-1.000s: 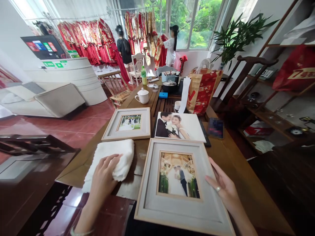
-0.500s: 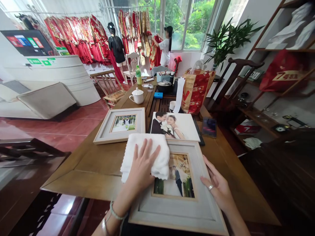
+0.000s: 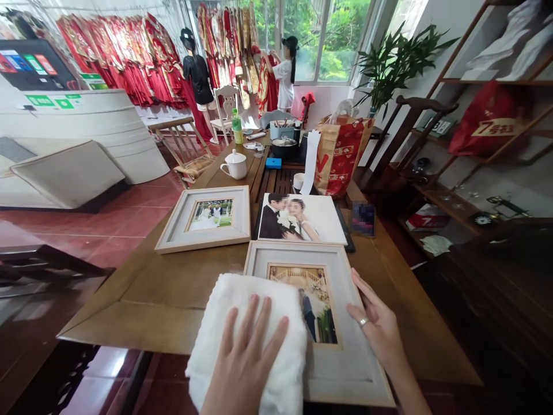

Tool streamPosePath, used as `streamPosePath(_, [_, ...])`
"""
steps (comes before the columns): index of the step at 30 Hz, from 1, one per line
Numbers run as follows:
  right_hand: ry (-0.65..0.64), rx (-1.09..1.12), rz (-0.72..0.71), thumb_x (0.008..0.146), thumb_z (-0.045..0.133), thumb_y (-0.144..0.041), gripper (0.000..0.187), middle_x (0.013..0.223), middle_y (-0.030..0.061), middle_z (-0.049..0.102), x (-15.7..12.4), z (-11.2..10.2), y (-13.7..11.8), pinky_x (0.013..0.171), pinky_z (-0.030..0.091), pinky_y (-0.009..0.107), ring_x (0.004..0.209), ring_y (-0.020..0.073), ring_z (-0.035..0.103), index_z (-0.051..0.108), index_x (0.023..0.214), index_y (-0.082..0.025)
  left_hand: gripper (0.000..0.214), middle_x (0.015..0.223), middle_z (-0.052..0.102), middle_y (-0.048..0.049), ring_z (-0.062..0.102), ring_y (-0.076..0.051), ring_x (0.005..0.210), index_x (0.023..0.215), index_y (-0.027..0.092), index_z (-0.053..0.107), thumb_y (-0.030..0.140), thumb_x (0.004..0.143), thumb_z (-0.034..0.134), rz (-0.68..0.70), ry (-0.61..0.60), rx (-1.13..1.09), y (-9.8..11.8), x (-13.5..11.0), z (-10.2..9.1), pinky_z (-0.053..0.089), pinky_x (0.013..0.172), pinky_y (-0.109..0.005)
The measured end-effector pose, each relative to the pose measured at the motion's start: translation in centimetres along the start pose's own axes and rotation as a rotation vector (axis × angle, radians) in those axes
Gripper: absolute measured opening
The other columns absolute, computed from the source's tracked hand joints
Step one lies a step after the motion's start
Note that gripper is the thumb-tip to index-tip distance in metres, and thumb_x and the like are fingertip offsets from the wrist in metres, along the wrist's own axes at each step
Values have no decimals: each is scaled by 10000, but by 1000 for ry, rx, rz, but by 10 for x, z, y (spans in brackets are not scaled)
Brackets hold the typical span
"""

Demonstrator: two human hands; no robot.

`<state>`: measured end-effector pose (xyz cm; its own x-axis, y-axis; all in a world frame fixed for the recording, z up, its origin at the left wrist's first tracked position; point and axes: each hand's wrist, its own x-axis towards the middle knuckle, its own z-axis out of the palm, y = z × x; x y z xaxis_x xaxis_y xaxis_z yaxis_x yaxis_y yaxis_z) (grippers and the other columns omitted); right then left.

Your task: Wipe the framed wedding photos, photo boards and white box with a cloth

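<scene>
A white cloth (image 3: 207, 346) covers the left and lower left of a pale picture frame (image 3: 345, 377), which stands tilted at the table's near edge. My left hand (image 3: 246, 357) lies flat on the cloth, fingers spread, pressing it against the frame. At the frame's right edge, my right hand (image 3: 375, 323) grips it, thumb on the front and fingers along the side. The photo (image 3: 322, 300) inside is partly hidden by the cloth. Beyond it lie an unframed couple photo (image 3: 326, 219) and, to the left, a second framed picture (image 3: 175, 227).
Farther along the wooden table (image 3: 142, 300) are a lidded white mug (image 3: 235, 166), a blue box (image 3: 273, 163), a green bottle (image 3: 237, 127) and a red-and-brown paper bag (image 3: 341, 158). A dark chair (image 3: 401, 132) stands at right. Two people are by the red garments at the back.
My left hand and the cloth have slid down and toward me, from the frame's upper left to its lower left. The right hand still holds the frame's edge.
</scene>
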<state>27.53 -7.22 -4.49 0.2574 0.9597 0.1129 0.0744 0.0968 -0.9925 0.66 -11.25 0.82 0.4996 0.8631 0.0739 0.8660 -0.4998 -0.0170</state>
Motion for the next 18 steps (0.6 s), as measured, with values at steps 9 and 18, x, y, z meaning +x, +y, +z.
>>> streamPosePath(9, [-50,-28,-54,809,636,-273,519,1472,38,403,3,-4,2,1147,245,460,1369,244,328,526,1316,-264,909,1562,154,-152,70,-360,1434,1473,251,245,136,649,611,-179,-58,-88,-20,85,-19,126,1119,-562])
streamPosePath(18, [7,-44,-64,800,628,-262,485,1452,51,434,-1,0,1,1143,257,456,1351,251,362,565,1280,-259,1036,1562,131,-174,35,-426,1416,1483,251,205,255,590,731,-86,-107,-47,6,58,-7,107,1099,-634])
